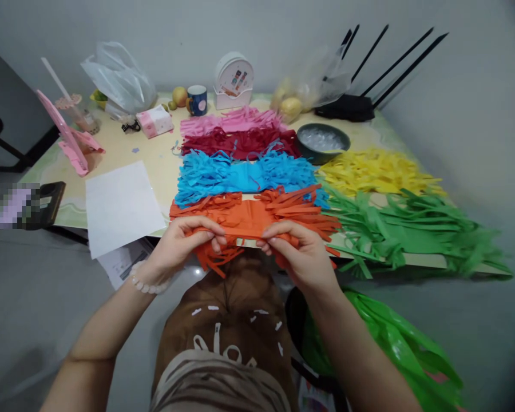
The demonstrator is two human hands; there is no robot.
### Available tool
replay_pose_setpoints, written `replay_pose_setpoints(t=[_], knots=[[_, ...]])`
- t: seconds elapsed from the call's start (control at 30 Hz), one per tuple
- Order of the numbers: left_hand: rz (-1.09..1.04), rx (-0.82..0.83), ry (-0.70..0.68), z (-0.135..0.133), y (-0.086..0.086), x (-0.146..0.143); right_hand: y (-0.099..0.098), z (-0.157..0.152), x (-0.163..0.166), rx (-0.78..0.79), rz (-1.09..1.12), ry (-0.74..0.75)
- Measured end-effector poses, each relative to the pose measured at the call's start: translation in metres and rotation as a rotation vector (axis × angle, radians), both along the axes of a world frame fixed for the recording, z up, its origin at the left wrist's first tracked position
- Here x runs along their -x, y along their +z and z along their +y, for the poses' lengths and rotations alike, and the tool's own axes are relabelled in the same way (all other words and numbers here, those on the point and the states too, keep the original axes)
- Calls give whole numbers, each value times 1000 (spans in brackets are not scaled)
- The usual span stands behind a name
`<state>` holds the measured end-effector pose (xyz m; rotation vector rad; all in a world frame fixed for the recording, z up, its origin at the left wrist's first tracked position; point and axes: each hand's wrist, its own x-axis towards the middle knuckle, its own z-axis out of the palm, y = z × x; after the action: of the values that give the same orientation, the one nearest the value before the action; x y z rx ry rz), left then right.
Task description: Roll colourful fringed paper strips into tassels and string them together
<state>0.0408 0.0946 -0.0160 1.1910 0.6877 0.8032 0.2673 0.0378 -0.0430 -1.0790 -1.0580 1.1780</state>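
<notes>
Orange fringed tissue paper (249, 213) lies at the front edge of the table, its cut strips spreading to both sides. My left hand (197, 237) pinches its near edge on the left. On the right, my right hand (288, 243) pinches the same edge, with a short stretch of folded paper between the two hands. Just behind lies blue fringed tissue paper (245, 174), then a dark red one (236, 144) and a pink one (240, 121). Green fringed tissue paper (416, 232) and a yellow one (377, 174) are to the right.
A dark bowl (321, 154) with clear contents stands behind the yellow paper. White paper (124, 206) overhangs the front edge at left. Farther back are a pink stand (71, 137), a mug (197, 102) and a black router (345, 109). A green bag (395, 337) sits below right.
</notes>
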Motion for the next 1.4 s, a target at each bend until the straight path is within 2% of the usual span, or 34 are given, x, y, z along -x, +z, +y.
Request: replay_pose_setpoints(t=[0.17, 0.23, 0.37, 0.53, 0.63, 0.77, 0.83, 1.0, 1.13, 1.23, 1.3, 1.4], knots=[[77, -99, 11, -3, 2, 0, 0, -2, -2, -71, -129, 33], [188, -215, 48, -5, 3, -1, 2, -3, -2, -108, -234, 31], [394, -491, 136, -5, 1, -1, 5, -4, 1, -163, -469, -86], [600, -670, 104, -4, -2, 0, 8, -4, 2, -226, -727, -128], [576, -596, 93, -3, -1, -1, 7, -3, 2, -176, -664, -98], [263, -187, 36, -3, -2, -3, 3, -3, 3, -2, -229, 55], [190, -41, 20, -4, -3, -3, 0, -3, 4, 23, -122, 66], [104, 96, 39, -2, -9, -3, -5, 0, 3, 43, -34, 69], [87, 110, 34, -1, -16, -4, -9, 4, 1, 64, 21, 110], [107, 57, 45, -2, -16, -2, -10, 5, 1, 70, 51, 111], [155, -40, 12, -4, -11, 3, -6, 2, 1, 15, 0, 115], [314, -313, -149, -6, 6, 12, 8, -7, 0, -205, -230, 154]])
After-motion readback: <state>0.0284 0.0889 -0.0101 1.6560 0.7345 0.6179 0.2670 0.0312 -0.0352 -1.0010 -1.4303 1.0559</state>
